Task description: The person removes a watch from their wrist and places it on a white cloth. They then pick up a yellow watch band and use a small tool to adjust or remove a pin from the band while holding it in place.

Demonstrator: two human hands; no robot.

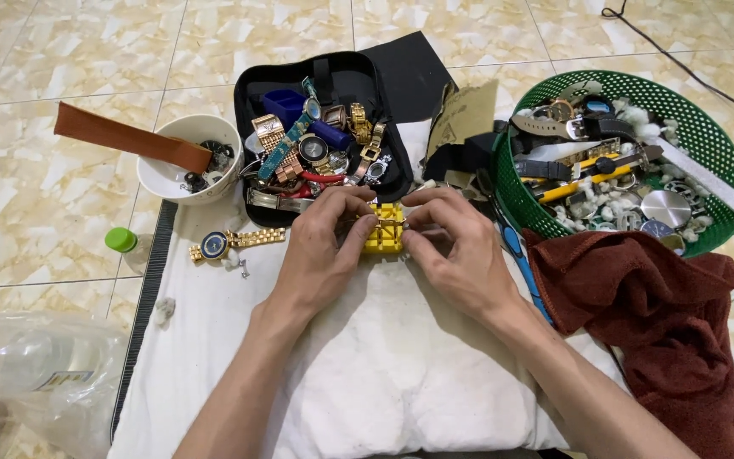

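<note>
Left hand (320, 246) and right hand (456, 246) both pinching ridged yellow plastic block (382, 231), gold metal band (388, 223) across it, on white cloth (384, 365).

Head camera looks steeply down, close over the white cloth (384, 374).

The block (382, 231) between the hands was yellow, on a white cloth (367, 374). The basket (707, 136) was green, the towel (664, 331) dark red, the case (341, 81) black, the bowl (167, 174) white, the strap (129, 136) brown; the floor (44, 51) tiles were cream, marbled yellow
</note>
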